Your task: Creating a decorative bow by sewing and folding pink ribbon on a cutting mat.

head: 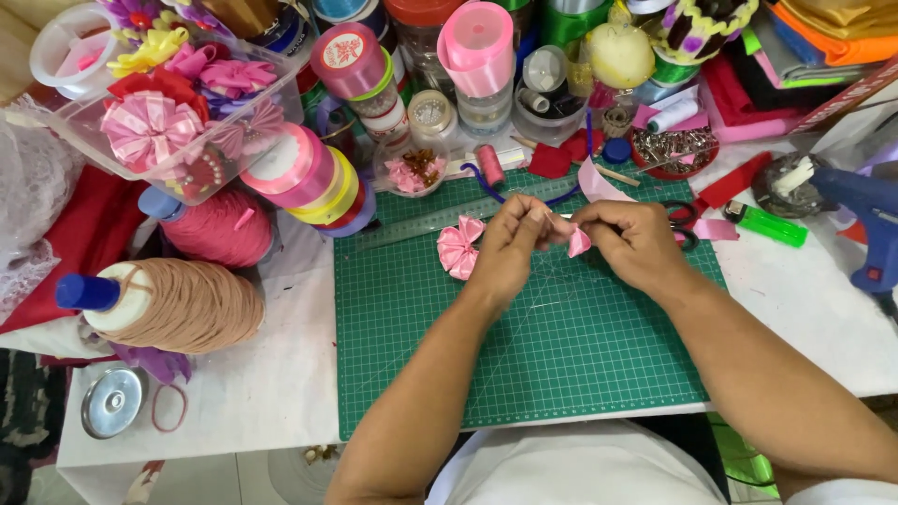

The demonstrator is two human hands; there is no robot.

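Reaching up from the near edge of the picture, two bare forearms meet over a green cutting mat [524,346] that lies on a white table [253,393]. The left hand [510,248] and the right hand [636,245] come together above the far half of the mat, their fingertips pinched shut on a small folded piece of pink ribbon [579,242] held between them, just off the mat's surface. Whether a needle or thread runs between the fingers cannot be told.

Just left of the left hand, a finished set of pink ribbon petals [459,247] rests on the mat, close to the knuckles but apart from them. Near the table's front left corner lie a round metal lid [112,402] and a thin rubber band [169,409]. Further in, a big tan thread cone [182,304] lies on its side, with a pink thread cone [217,229] behind it.

Along the mat's far edge a grey ruler [430,220] lies slanted, and black-handled scissors [683,224] show just behind the right hand. To the right sit a green lighter [769,225] and a blue glue gun [870,220].

At the back, ribbon spools [309,178] lean in a stack, a clear plastic box [187,168] holds ribbon flowers, and more spools and folded cloth crowd the rear
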